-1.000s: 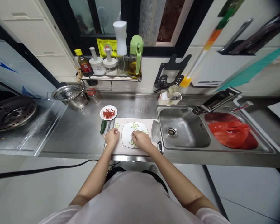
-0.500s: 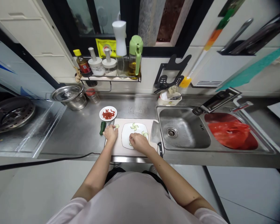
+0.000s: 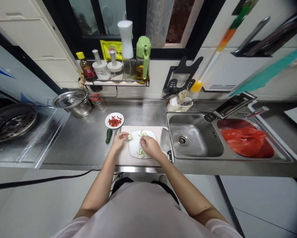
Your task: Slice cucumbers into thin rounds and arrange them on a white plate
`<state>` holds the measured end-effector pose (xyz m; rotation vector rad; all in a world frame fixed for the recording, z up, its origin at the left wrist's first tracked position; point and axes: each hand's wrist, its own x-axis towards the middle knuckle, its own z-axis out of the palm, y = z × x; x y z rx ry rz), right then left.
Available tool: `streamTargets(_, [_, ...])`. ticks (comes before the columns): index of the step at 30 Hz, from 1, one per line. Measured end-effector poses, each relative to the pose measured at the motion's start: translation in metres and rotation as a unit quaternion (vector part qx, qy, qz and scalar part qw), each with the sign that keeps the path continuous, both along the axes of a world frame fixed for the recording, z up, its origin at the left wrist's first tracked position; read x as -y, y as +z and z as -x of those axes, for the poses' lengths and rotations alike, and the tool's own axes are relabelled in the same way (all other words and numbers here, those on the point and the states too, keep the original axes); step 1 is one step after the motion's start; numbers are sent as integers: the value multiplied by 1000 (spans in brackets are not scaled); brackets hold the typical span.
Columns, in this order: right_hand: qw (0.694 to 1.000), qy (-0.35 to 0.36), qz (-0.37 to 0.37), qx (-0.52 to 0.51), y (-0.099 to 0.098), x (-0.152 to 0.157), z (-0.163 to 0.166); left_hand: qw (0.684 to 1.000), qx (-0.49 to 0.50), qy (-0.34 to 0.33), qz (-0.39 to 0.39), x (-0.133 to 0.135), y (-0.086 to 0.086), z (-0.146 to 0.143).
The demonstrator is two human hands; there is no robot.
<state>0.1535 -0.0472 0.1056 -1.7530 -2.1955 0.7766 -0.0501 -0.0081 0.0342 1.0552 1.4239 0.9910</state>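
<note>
My left hand (image 3: 120,140) is closed in a pinch on a small pale cucumber slice (image 3: 130,137), just over the left edge of a white plate (image 3: 134,145). Over the plate's right half, the fingers of my right hand (image 3: 149,145) are pressed together; whatever they might hold is hidden. Curved green-edged cucumber pieces lie in a pinwheel (image 3: 140,152) near the front of the plate, and more (image 3: 142,133) lie at its back. The plate rests on a pale cutting board (image 3: 123,158). Along the board's right side lies a cleaver (image 3: 165,140). A cucumber piece (image 3: 109,136) is left of the board.
Behind the board stands a small white dish (image 3: 106,123) of chopped red bits. Right of it is a steel sink (image 3: 195,132) with a red bag (image 3: 244,140) in the second basin. A lidded pot (image 3: 76,105) and a bottle rack (image 3: 130,84) stand at the back.
My left hand has lifted from the board and moved right with the cucumber slice in its fingers. My right hand has shifted slightly up and right, baring the front pinwheel.
</note>
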Motion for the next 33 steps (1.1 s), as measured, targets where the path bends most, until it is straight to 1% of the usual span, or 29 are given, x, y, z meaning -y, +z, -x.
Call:
streamTargets(2, [998,-18,-27,-46,-1,-5,-1,999,38,-30,-2,4,14,-4])
streamTargets(6, [990,-35,-50,-129,-7,-14,-3,995,64,-81,-8,12,41,-14])
streamTargets(8, [985,-34,-48,-161,-9,-17,-3,992,71,-105,-9,14,50,-18])
streamTargets(11, [977,-22,-41,-209,-10,-18,-4,988,73,-139,-15,17,58,-23])
streamTargets(13, [971,-4,-34,-235,-10,-18,-5,985,66,-156,-22,18,62,-25])
streamTargets(16, [973,23,-28,-226,-8,-16,-8,985,48,-166,-25,18,64,-29])
streamTargets(18, [977,24,-38,-210,-7,-15,-9,988,34,-145,-32,18,63,-31])
streamTargets(21, [977,7,-71,-200,-2,-13,-12,996,6,-82,-32,19,58,-31])
streamTargets(22, [977,2,-85,-195,0,-13,-13,997,0,-78,-18,20,57,-31])
streamTargets(24, [976,1,-118,-185,4,-11,-14,994,11,-107,33,24,56,-32])
streamTargets(26, [973,9,-151,-175,8,-9,-15,984,52,-146,90,28,57,-34])
streamTargets(28, [970,24,-176,-165,10,-7,-15,973,102,-157,135,30,59,-36])
streamTargets(30, [970,38,-190,-150,10,-6,-16,965,137,-154,160,30,62,-39])
streamTargets(33, [971,58,-196,-126,9,-6,-16,962,154,-147,169,27,64,-40])
